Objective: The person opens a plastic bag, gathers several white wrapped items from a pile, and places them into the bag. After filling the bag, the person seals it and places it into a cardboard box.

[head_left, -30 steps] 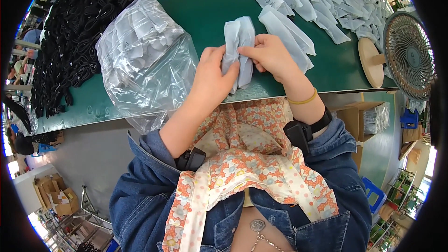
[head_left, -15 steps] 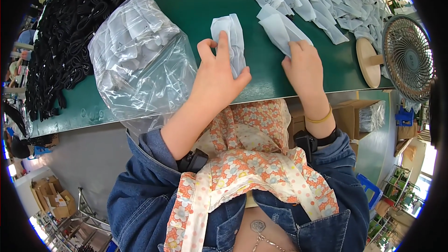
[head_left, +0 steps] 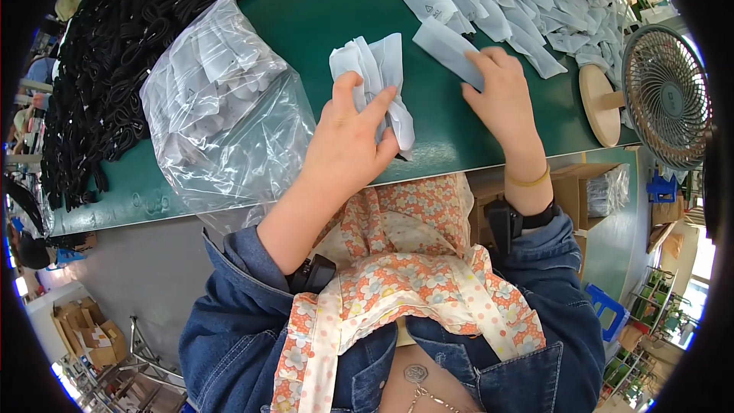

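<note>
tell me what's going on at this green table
A person's left hand is on a small bunch of slim, pale grey, soft-looking pouches over the flat green table. Their right hand touches the near end of another slim, pale grey pouch; whether it grips is unclear. To the left lies a clear plastic bag with pale grey packets inside, beside a heap of thin black cords.
</note>
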{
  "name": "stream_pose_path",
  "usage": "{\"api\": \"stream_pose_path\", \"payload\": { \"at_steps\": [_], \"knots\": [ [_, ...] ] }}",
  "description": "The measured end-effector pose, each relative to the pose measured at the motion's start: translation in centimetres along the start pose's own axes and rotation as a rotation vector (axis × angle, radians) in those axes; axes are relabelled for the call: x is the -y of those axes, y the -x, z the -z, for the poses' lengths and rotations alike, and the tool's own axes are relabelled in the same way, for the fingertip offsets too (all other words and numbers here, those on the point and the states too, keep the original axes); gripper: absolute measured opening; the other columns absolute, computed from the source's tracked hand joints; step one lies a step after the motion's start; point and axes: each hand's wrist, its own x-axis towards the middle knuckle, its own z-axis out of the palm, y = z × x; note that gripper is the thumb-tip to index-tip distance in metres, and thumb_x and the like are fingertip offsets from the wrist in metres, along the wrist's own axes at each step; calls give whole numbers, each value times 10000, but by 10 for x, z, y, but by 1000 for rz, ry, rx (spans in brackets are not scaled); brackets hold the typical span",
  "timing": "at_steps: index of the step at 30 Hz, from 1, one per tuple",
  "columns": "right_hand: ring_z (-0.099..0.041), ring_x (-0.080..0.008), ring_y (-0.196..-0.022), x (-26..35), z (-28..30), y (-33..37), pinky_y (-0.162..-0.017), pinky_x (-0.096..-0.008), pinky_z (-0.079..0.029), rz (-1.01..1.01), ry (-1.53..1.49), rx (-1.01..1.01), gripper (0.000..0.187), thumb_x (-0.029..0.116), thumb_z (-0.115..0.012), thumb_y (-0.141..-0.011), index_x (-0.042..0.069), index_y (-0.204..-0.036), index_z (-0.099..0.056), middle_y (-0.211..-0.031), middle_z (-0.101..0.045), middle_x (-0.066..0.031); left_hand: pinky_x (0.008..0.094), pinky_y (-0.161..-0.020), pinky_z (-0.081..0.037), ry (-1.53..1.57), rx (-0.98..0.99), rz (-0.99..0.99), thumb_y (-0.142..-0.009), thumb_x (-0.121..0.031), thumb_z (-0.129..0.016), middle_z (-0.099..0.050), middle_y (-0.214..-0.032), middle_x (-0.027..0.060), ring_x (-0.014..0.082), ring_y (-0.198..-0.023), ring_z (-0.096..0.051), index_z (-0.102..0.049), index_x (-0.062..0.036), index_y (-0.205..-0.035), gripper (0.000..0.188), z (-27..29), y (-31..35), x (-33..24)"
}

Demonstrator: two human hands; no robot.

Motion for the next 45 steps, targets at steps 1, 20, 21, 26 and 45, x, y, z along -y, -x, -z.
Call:
{"api": "stream_pose_path", "payload": {
  "at_steps": [1, 20, 21, 26, 45],
  "knots": [
    [-606, -259, -816, -5, 1, -1, -701, -317, -483, -10, 229, 8, 248, 87, -639, -762, 20, -1000, -640, -858, -597, -147, 406, -811, -495, -12, 3, -6, -705, -155, -644, -368, -1237, 212, 372, -890, -560, -587, -137, -1206, 505, 0, 0, 1],
    [-609, -326, -740, -15, -58, -102, -669, -392, -478, -153, 329, 11, 343, 337, -628, -796, -4, -828, -645, -822, -646, -158, 384, -597, -540, -182, 101, -27, -694, -175, -598, -461, -1171, 129, 309, -650, -571, -569, -266, -1225, 540, 11, -10, -4],
    [-609, -326, -740, -14, -58, -100, -669, -392, -478, -154, 329, 10, 343, 337, -628, -796, -4, -828, -645, -822, -646, -158, 382, -596, -540, -184, 106, -25, -692, -176, -598, -461, -1173, 129, 308, -653, -572, -570, -268, -1224, 540, 11, -10, -5],
    [-614, -326, -712, 9, -28, -53, -656, -382, -484, -162, 65, 342, 326, 298, -652, -763, -18, -837, -614, -809, -646, -157, 380, -598, -541, -193, 119, 0, -693, -180, -597, -461, -1176, 128, 307, -662, -574, -572, -272, -1221, 537, 11, -7, -4],
    [-567, -282, -845, 73, -11, -34, -713, -351, -474, -402, -345, 574, 617, 324, -677, -708, -73, -1157, -529, -928, -572, -230, 372, -813, -499, 638, -42, 442, -852, -164, -546, -497, -1169, 200, 323, -908, -601, -461, -4, -1268, 454, 15, 26, 15]
  ]
}}
